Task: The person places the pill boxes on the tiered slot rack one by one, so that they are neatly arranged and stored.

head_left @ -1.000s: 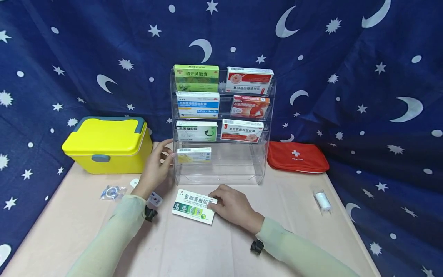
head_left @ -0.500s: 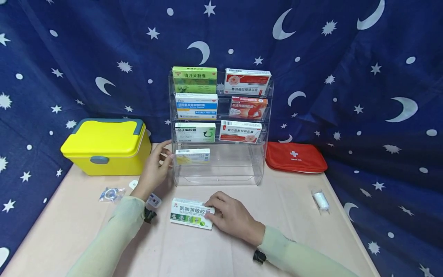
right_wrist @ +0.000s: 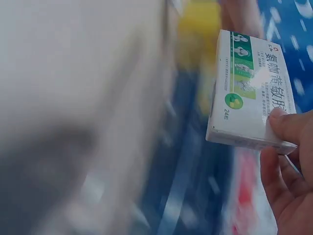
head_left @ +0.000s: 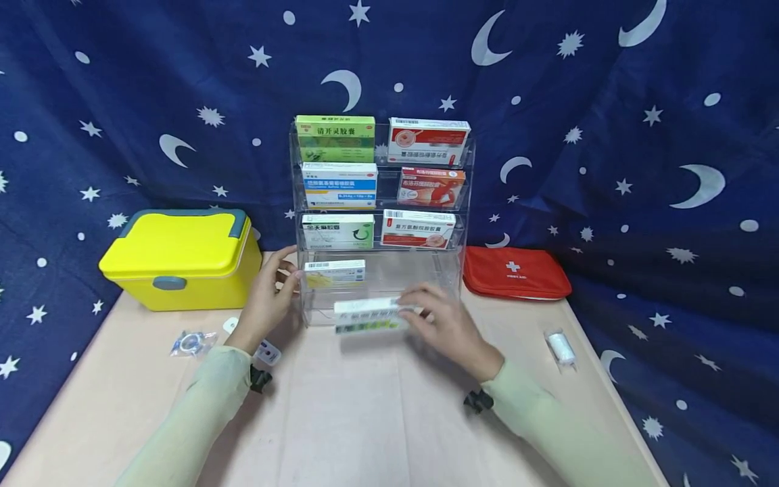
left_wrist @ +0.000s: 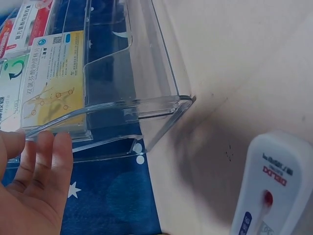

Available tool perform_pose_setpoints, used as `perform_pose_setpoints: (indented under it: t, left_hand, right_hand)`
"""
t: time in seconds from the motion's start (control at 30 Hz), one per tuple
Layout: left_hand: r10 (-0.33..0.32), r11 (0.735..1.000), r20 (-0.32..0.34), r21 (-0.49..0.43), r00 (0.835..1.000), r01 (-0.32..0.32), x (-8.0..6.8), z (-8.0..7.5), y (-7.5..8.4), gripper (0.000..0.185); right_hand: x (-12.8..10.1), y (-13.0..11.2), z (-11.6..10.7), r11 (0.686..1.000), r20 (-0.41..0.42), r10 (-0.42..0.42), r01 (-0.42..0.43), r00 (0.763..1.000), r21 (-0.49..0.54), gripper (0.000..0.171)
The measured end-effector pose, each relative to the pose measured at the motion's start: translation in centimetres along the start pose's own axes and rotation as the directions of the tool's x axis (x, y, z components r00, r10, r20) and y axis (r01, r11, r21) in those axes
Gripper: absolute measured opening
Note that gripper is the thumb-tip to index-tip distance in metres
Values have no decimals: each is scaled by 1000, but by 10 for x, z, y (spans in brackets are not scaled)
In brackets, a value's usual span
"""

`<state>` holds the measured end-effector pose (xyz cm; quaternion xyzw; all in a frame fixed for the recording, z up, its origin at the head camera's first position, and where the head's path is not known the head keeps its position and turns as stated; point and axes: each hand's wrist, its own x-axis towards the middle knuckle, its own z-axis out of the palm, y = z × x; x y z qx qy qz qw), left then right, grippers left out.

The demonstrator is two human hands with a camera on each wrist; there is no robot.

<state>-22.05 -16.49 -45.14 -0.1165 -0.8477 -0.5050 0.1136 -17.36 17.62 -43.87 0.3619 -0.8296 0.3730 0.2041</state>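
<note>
My right hand (head_left: pixel 435 318) grips a white and green medicine box (head_left: pixel 371 315) by its right end and holds it in the air just in front of the clear acrylic rack (head_left: pixel 453 270). The right wrist view shows the box (right_wrist: pixel 252 90) with a thumb (right_wrist: pixel 288 122) on its face. My left hand (head_left: pixel 276 287) rests with straight fingers against the rack's left side, beside a yellow and white box (head_left: pixel 335 272) on the bottom shelf. The left wrist view shows those fingers (left_wrist: pixel 46 161) at the clear shelf lip (left_wrist: pixel 122 105).
The rack's upper shelves hold several medicine boxes. A yellow case (head_left: pixel 179 257) stands at the left and a red first-aid pouch (head_left: pixel 516 272) at the right. A thermometer (left_wrist: pixel 271 186), a small packet (head_left: pixel 191 340) and a gauze roll (head_left: pixel 560 346) lie on the table.
My right hand has lifted the white and green box off the table and carried it up and toward the rack's bottom shelf. The left hand stays at the rack's side.
</note>
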Motion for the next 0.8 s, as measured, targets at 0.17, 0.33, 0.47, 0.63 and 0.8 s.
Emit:
perform_pose_setpoints:
  t: [0.17, 0.33, 0.47, 0.63, 0.8]
  left_hand:
    - [-15, 1000, -4, 15, 1000, 15, -1, -1, -1, 54]
    - [-14, 1000, -6, 27, 1000, 14, -1, -1, -1, 54]
    - [-7, 1000, 1, 28, 1000, 7, -1, 0, 2, 54]
    - [-16, 1000, 7, 23, 1000, 15, -1, 0, 2, 54]
    - [-33, 999, 13, 14, 999, 33, -1, -1, 2, 54]
  right_hand:
    - [40, 39, -56, 993, -153, 0, -18, 988, -118, 26]
    - [52, 59, -72, 975, -103, -30, 6, 994, -224, 26]
    - [48, 61, -69, 955, -19, -15, 8, 1000, -297, 24]
    - [43, 62, -66, 916, 18, -6, 13, 1000, -400, 24]
    - [44, 62, -65, 895, 36, -35, 47, 999, -444, 24]
